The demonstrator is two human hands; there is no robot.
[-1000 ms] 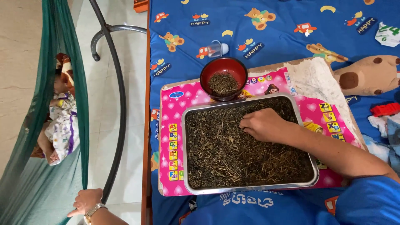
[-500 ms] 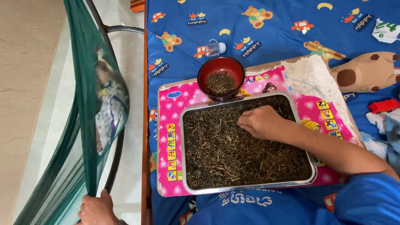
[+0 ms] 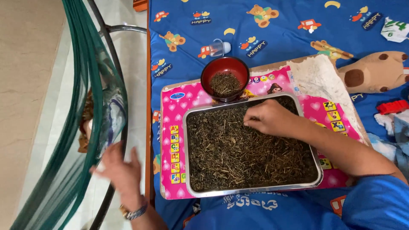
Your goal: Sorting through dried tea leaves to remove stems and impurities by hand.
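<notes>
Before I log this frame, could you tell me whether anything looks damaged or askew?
Yes: the pink board under the metal tray is torn at its far right corner, where white inner layers show. No dried herbs seem spilled.

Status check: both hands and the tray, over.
Right hand pinching dried leaves in metal tray. Left hand open against green hammock. Red bowl beside tray.

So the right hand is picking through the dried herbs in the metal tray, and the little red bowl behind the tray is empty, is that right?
Not quite. The red bowl is not empty: the head view shows a small heap of the same dried herbs in it. The rest holds: the right hand rests in the dried herbs in the metal tray, and the bowl stands behind the tray.
</notes>
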